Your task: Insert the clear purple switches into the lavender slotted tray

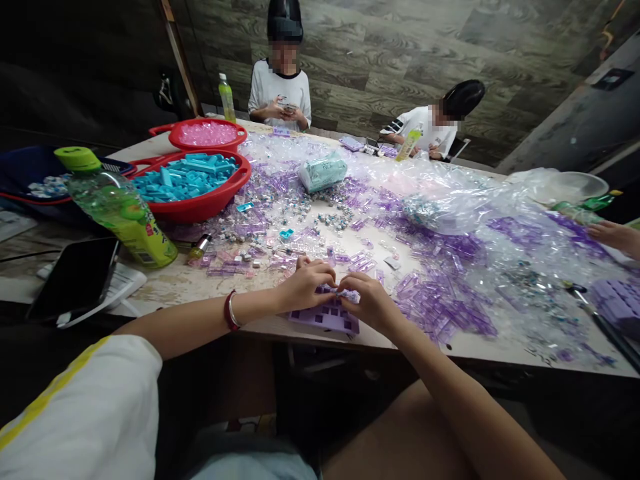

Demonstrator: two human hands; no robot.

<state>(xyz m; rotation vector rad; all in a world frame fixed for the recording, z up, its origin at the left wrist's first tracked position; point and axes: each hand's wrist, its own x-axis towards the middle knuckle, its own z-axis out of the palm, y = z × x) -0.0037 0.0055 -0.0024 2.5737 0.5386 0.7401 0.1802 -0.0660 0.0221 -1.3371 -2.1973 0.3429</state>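
Note:
At the table's front edge lies a purple plastic block with rows of square slots [327,321]. Above its far side, my left hand [306,285] and my right hand [371,301] come together, their thumbs and forefingers pinched. Whatever sits between the fingertips is too small and covered to name. Fingers hide much of the block's upper half. Clear purple plastic pieces [443,297] lie heaped to the right of my right hand. Small blue-and-white parts [337,217] are scattered beyond both hands, among more clear pieces.
On the left stand a red basket of blue pieces [245,175], a green-capped drink bottle [130,213] and a phone [75,277]. A wrapped tissue pack [323,172] and plastic bags [460,207] lie farther back. Two people sit opposite; another person's hand [615,237] shows at right.

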